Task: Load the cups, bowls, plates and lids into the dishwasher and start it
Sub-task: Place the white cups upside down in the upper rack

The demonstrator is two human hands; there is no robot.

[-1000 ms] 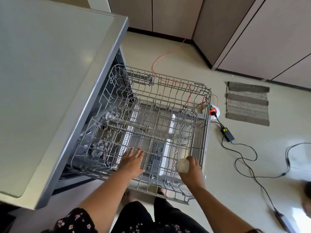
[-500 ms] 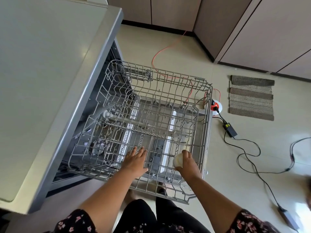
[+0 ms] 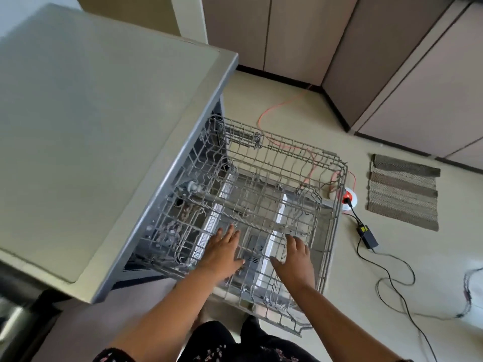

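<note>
Gone from the right hand (image 3: pixel 295 257) is the small white piece; it and the left hand (image 3: pixel 222 254) lie flat, fingers straight, on the near end of the dishwasher rack (image 3: pixel 337 163). No dishes show inside: loading seems barely begun.

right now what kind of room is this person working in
Most likely a home kitchen: a pulled-out dishwasher rack below a grey countertop, cabinet doors along the wall, and a small striped mat on the floor.
</note>
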